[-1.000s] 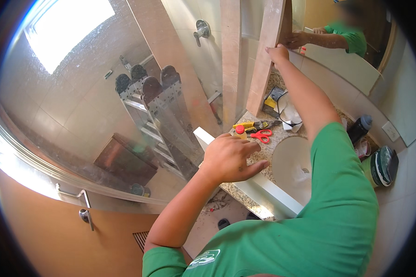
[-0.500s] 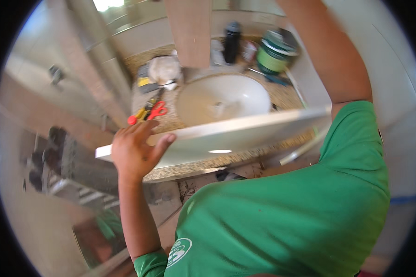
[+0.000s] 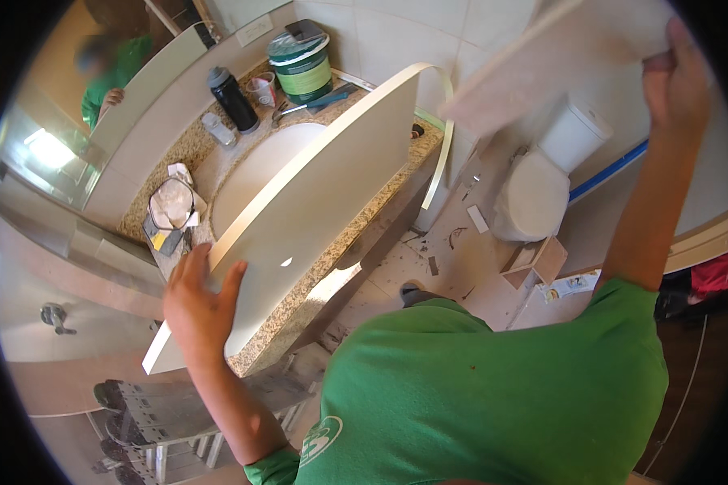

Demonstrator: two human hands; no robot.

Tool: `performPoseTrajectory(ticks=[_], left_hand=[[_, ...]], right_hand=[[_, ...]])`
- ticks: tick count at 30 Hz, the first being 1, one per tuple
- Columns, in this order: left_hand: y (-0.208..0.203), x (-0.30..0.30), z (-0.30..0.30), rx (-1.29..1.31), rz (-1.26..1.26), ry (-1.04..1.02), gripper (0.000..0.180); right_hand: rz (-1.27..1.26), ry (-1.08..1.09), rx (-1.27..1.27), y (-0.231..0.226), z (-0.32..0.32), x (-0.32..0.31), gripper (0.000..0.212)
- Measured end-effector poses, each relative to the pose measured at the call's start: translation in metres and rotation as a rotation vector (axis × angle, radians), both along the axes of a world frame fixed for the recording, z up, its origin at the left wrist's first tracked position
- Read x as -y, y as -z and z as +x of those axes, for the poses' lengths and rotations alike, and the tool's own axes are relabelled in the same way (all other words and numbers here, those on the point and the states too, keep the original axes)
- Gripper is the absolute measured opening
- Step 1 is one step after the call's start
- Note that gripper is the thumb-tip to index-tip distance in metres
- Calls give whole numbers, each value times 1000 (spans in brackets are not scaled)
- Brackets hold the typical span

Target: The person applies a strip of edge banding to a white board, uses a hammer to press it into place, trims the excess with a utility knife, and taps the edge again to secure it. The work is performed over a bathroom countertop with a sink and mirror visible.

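Observation:
My left hand (image 3: 198,311) is closed over the near end of a long white panel (image 3: 323,190), with the thumb on one face and the fingers behind the upper edge. The panel stands on edge along the front of the speckled stone counter (image 3: 271,339) and hides part of the oval sink (image 3: 259,149). A thin pale edging strip (image 3: 446,105) curls loose from the panel's far end. Raised at the upper right, my right hand (image 3: 678,85) grips the end of a pale board (image 3: 534,69), which is blurred by motion.
A green tub (image 3: 303,73), a black bottle (image 3: 233,101), a cup (image 3: 261,87) and a blue-handled hammer (image 3: 319,103) crowd the counter's back. A toilet (image 3: 530,194) stands right, with debris on the floor (image 3: 412,259). A folded ladder (image 3: 170,412) lies lower left.
The view has turned to the right. My right hand has come into sight with the pale board at the upper right. My left hand stays on the white panel.

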State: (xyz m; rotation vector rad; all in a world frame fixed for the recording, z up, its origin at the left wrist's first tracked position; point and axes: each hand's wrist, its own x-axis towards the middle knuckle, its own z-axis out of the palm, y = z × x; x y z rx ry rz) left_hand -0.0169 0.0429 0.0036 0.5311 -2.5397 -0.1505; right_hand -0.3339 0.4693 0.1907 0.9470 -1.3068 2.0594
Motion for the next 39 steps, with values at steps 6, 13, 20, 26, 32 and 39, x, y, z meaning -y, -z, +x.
performPoseTrajectory(ticks=[6, 13, 20, 26, 32, 39], left_hand=[[19, -31, -83, 18, -146, 28, 52], [24, -43, -100, 22, -130, -124, 50], [21, -51, -121, -64, 27, -105, 50], [15, -69, -142, 49, -20, -136, 54], [16, -71, -151, 15, -59, -139, 53], [16, -60, -160, -43, -66, -78, 54]], right_hand=[[91, -256, 409, 203, -52, -76, 31], [234, -571, 1123, 414, -62, -110, 41], [470, -682, 1467, 530, -41, -153, 47], [581, -616, 1473, 554, -43, -161, 46], [683, -629, 1491, 568, -42, -170, 47], [839, -492, 1297, 594, -8, -171, 45]])
